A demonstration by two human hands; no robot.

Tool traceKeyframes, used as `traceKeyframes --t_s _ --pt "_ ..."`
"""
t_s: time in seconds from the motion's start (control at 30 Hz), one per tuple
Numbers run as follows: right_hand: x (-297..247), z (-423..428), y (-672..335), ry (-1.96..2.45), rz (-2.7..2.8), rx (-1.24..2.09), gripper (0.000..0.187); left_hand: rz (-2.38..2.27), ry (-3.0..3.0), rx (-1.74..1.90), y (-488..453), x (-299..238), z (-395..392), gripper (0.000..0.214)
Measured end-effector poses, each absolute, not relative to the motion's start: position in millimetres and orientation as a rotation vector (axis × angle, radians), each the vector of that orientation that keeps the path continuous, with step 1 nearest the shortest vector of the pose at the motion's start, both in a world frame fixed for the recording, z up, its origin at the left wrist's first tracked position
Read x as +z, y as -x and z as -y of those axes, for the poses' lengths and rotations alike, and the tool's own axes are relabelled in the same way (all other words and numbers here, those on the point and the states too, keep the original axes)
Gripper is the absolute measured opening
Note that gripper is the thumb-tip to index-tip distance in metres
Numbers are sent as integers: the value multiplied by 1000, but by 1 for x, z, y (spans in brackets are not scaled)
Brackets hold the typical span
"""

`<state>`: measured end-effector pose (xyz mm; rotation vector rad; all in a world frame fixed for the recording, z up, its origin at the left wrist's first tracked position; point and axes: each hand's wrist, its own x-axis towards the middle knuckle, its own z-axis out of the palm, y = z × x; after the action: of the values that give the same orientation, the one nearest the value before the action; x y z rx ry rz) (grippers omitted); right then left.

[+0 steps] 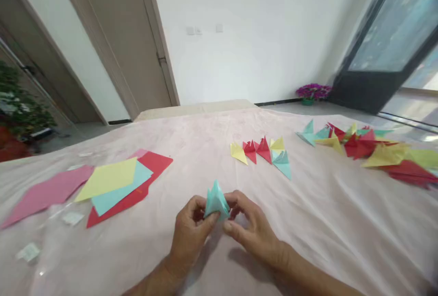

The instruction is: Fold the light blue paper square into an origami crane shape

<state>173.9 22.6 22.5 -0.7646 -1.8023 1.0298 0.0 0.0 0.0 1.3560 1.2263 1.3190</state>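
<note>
A small teal folded paper piece [215, 200] stands point-up just above the pink cloth [219, 136], pinched from both sides. My left hand [190, 232] grips its left side with curled fingers and thumb. My right hand [251, 227] grips its right side, fingers closed around the base. Both hands meet at the paper near the front middle of the table.
Flat paper sheets [116, 184] in yellow, teal, red and pink lie at the left. A short row of folded pieces [263, 150] sits behind the hands. A larger heap of folded pieces [369, 148] lies at the right. Small paper scraps [29, 251] lie front left.
</note>
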Motion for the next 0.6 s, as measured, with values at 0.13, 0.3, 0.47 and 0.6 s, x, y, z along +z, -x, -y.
traceKeyframes --t_s 0.13,0.3,0.47,0.6 --pt "18 -21 -171 884 1750 976 16 -1285 -1341 1398 -3 -1 0 19" --pt "16 -21 -171 904 1710 892 12 -1174 -1161 1448 -6 8 1 37" --pt "14 -20 -172 884 1743 864 12 -1104 -1176 1309 -6 18 1 23" --pt "15 -21 -170 869 1771 790 5 -1146 -1165 1381 -8 22 1 19"
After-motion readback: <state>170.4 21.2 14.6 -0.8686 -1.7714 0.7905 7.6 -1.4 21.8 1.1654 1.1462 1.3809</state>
